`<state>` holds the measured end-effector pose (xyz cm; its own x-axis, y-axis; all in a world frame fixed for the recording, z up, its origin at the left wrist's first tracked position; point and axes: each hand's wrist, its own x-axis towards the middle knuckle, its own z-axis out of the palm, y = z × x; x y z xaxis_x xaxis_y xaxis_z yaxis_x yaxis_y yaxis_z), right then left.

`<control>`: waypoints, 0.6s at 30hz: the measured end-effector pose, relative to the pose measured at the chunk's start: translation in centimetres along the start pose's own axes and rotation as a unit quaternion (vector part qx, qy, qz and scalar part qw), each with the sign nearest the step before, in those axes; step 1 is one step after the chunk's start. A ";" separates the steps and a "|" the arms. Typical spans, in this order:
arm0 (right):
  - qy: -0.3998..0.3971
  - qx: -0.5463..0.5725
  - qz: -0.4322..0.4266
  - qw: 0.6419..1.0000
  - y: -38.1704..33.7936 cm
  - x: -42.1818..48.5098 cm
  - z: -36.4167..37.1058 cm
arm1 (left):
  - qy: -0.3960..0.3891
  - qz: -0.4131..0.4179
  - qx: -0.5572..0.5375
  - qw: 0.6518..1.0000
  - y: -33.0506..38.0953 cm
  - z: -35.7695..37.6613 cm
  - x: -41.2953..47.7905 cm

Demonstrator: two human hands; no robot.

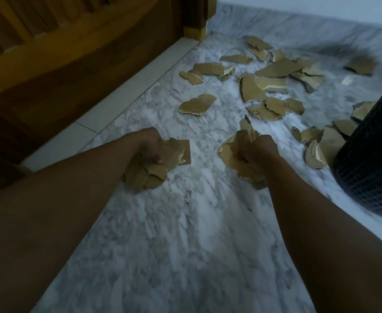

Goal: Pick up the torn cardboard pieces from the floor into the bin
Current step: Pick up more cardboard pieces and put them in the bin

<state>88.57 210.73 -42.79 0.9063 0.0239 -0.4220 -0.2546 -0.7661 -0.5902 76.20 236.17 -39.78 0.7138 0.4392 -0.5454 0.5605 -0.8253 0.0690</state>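
Marble-patterned floor (pixel 185 233) beside a dark wooden furniture base (pixel 72 64), dim light; the frame is slightly blurred. From my remote seat I read the scene against one landmark, the dark mesh bin (pixel 371 159) at the right edge.

Torn cardboard pieces: two held bundles and a loose scatter. My left hand (pixel 150 146) is closed around a stack of pieces (pixel 154 168), the farther bundle from the bin. My right hand (pixel 256 150) is clenched on a second handful (pixel 242 152), the nearer bundle, with open floor between it and the bin wall. Both bundles lie left of the bin; its mouth is out of view, so I cannot tell how high the rim sits.

Loose pieces (pixel 276 86) lie beyond the hands, spreading away from the bin's far-left side toward the skirting; a small cluster (pixel 316 143) rests just beside the bin's base, some pieces touching it.

Judgement: the coming move turns on a rightward carry. The right hand is nearer and should unload first, the left crossing after. Flat pieces may slip from either stack.
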 end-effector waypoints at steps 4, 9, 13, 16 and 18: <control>0.010 0.012 -0.029 0.999 0.4 -2.9 0.4 | 0.024 0.006 -0.001 1.000 1.0 0.4 -1.5; -0.037 -0.018 -0.054 0.998 2.1 -8.0 0.7 | 0.124 -0.016 -0.047 0.991 1.7 2.9 -5.4; -0.045 -0.016 -0.083 0.995 4.1 -13.3 -0.1 | 0.189 -0.055 -0.129 0.972 3.4 4.5 -9.2; 0.003 0.052 -0.132 0.990 3.5 -15.7 -3.7 | 0.225 -0.066 -0.234 0.944 5.5 3.3 -11.5; 0.037 0.136 -0.170 0.975 1.4 -16.8 -8.2 | 0.271 -0.045 -0.314 0.909 8.1 0.6 -12.7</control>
<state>75.79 204.02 -30.89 0.9731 0.1927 -0.1260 -0.0068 -0.5231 -0.8523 71.43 223.67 -32.76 0.6590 0.7463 -0.0934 0.6351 -0.4857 0.6006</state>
